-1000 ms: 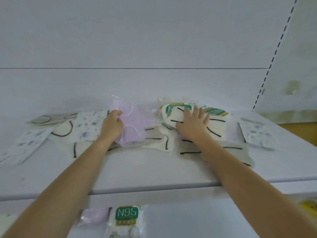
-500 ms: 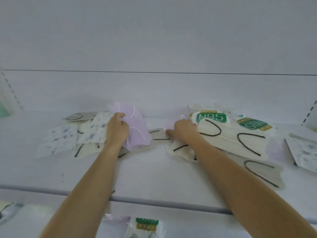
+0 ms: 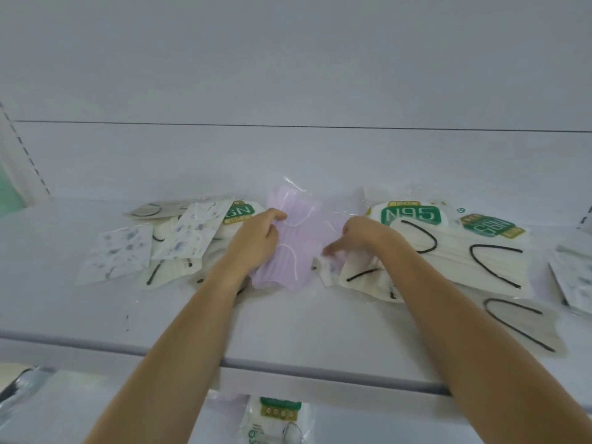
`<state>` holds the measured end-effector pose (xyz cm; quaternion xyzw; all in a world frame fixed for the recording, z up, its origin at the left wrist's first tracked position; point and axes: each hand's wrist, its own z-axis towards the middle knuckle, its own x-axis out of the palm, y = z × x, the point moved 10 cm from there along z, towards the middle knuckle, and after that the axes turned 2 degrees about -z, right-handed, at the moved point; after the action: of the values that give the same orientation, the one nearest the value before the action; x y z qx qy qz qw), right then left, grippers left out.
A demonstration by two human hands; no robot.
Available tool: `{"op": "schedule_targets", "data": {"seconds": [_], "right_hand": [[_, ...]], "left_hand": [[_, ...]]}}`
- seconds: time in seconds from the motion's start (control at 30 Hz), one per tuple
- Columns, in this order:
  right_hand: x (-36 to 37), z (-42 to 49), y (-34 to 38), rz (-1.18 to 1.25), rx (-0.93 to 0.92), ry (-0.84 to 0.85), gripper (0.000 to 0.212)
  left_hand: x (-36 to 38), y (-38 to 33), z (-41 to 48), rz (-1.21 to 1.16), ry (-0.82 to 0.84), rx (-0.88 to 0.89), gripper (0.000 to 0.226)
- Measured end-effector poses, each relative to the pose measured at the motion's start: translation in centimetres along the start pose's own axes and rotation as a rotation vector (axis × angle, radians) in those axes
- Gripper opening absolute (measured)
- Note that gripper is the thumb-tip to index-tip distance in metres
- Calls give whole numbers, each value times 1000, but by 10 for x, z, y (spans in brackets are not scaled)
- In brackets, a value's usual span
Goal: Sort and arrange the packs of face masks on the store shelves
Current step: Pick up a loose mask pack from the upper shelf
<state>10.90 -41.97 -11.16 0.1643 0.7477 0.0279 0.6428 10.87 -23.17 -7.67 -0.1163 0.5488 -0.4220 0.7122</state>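
Lilac pack (image 3: 290,248) lay clear-wrapped in the middle of the shelf (image 3: 288,331), cream N95 packs (image 3: 413,216) overlapping on its right, speckled packs (image 3: 192,235) heaped on its left.

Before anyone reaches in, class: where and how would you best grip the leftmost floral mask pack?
Probably pinch the leftmost floral pack at its near left corner, coming from the front-left. It lies flat and thin on the shelf, that corner free, while its right edge meets other packs.
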Motion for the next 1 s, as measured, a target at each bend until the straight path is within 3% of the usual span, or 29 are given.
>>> {"op": "schedule_targets", "data": {"seconds": [0.2, 0.33, 0.43, 0.5, 0.57, 0.63, 0.83, 0.93, 1.0], "right_hand": [[-20, -12, -8, 87, 10, -206, 19], [-53, -37, -4, 413, -112, -492, 30], [-62, -55, 10, 663, -246, -568, 34], [-52, -59, 31, 703, -341, -491, 30], [-32, -60, 54, 668, -407, -332, 23], [-21, -58, 64, 563, -431, -280, 28], [-67, -64, 30, 406, -287, -463, 42], [-89, -70, -12, 370, -160, -422, 50], [-90, -74, -62, 144, 61, -363, 57]], "left_hand": [[-25, 8, -9, -22, -194, -74, 39], [-40, 7, -16, -163, -320, -108, 38], [-25, -5, -19, -407, -187, -120, 35], [-9, -18, -18, -476, -60, -106, 38], [1, -20, -17, -495, -13, -113, 38], [3, -14, -15, -469, -22, -136, 42], [-14, -16, -19, -473, -135, -69, 65], [-22, -24, -20, -536, -197, -24, 70], [-22, -31, -17, -544, -223, -11, 64]]}}
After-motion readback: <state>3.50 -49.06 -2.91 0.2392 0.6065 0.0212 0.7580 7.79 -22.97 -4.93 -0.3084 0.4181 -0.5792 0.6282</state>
